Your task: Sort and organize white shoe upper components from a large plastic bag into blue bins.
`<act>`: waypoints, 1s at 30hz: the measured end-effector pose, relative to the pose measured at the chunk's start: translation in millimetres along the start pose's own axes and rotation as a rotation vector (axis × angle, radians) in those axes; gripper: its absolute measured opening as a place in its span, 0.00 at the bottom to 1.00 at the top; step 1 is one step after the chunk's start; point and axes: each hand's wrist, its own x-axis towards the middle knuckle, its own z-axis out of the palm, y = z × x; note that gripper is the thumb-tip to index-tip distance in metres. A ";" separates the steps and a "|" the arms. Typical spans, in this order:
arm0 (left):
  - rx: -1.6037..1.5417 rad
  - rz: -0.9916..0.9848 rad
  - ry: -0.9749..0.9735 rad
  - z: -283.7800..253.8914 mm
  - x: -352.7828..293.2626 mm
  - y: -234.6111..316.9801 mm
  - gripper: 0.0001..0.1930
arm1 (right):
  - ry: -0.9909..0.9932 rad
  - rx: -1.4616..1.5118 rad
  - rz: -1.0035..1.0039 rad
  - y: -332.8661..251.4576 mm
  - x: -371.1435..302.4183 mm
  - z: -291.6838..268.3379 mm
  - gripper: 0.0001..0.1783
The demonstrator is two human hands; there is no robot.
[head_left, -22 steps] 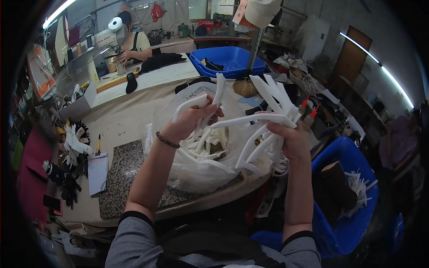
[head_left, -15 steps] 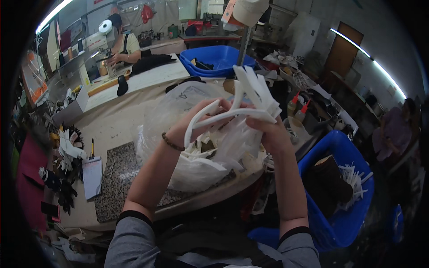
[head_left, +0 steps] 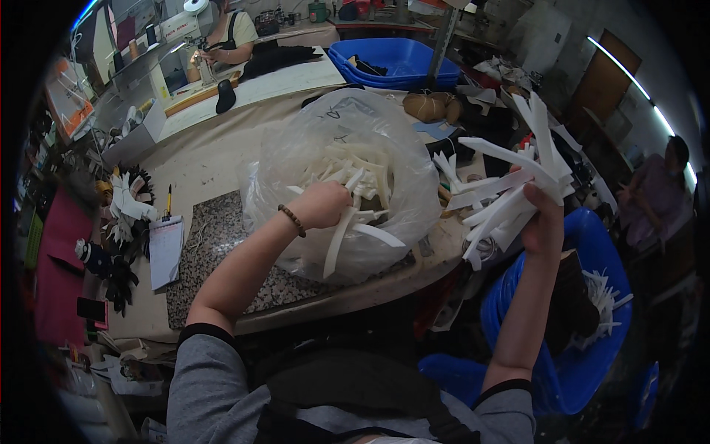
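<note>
A large clear plastic bag [head_left: 403,126] stands wide-mouthed on the table, with many off-white foam-like strips [head_left: 370,161] inside. My left hand [head_left: 323,204] is closed over the near-left part of its mouth. A pale strip [head_left: 339,240] comes out by its fingers and hangs down the bag's front; the fingertips are partly hidden. Off to the right of the bag, my right hand [head_left: 543,214] grips a loose bundle of white strips [head_left: 510,200], which fan out to the left and upward. This bundle is held in the air, near the table's right edge.
Beneath the bag lies a speckled stone slab [head_left: 214,251], with a notepad [head_left: 166,251] and pen to its left. A blue bin [head_left: 617,296] holding a dark roll and white scraps stands at right. Across the table, a person [head_left: 240,41] works at a sewing machine.
My hands have come apart. The right has carried its strip bundle rightward, away from the bag, while the left has lowered to the bag's mouth. The bag's contents now show more fully.
</note>
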 end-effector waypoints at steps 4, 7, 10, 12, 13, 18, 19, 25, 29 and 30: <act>-0.413 -0.090 0.509 -48.8 -3.4 -1.3 0.06 | 0.016 -0.023 0.068 -1.4 -7.0 -3.4 0.24; -0.747 -0.074 0.612 -92.4 5.7 6.9 0.08 | 0.010 0.035 0.091 5.0 -3.0 10.3 0.25; -1.167 0.126 0.557 -109.5 25.0 17.7 0.09 | -0.070 0.100 0.052 14.9 2.7 42.6 0.24; -1.553 0.316 0.331 -112.1 40.5 42.0 0.13 | -0.100 0.118 0.059 25.3 12.6 58.1 0.23; -1.546 0.337 0.320 -109.1 44.8 57.7 0.13 | -0.086 0.140 0.082 21.5 13.7 72.5 0.24; -1.912 0.409 0.070 -79.1 105.4 98.9 0.23 | -0.103 -0.083 0.025 26.3 25.5 66.0 0.25; -1.929 0.374 0.113 -86.5 105.3 132.0 0.24 | -0.103 -0.201 -0.022 17.4 19.9 53.8 0.26; -1.835 0.550 -0.206 -105.5 129.7 250.7 0.29 | 0.076 -0.410 -0.104 -18.3 -4.6 -43.8 0.29; -1.719 0.543 -0.341 -106.5 151.4 341.4 0.27 | 0.252 -0.740 -0.137 -93.5 -40.0 -131.3 0.29; -1.631 0.603 -0.370 -107.1 155.6 358.3 0.31 | 0.295 -0.832 -0.152 -116.0 -46.9 -159.8 0.30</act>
